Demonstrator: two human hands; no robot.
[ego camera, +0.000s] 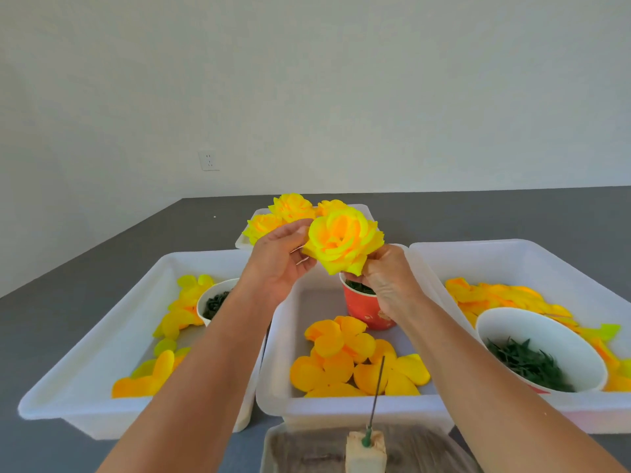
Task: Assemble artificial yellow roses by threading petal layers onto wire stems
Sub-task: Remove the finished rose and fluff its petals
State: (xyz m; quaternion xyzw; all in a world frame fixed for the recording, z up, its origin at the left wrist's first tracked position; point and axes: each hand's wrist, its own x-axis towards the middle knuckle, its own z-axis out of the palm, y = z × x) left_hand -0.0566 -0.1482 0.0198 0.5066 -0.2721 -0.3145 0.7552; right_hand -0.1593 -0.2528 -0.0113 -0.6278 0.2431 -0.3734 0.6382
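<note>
Three white trays (pixel 102 336) of loose petals (pixel 355 363) surround the raised rose (pixel 343 242), so much material awaits assembly. Behind the rose, finished roses (pixel 290 208) fill a far tray. The left hand (pixel 280 257) pinches its outer petals; the right hand (pixel 386 278) grips beneath. Below it, a bare wire stem (pixel 377 390) stands ready.

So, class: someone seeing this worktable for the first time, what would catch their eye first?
First, the bright yellow rose held up at centre between the left hand and right hand. Then the loose yellow petals heaped in the middle white tray, and the finished roses in the far tray behind.
</note>
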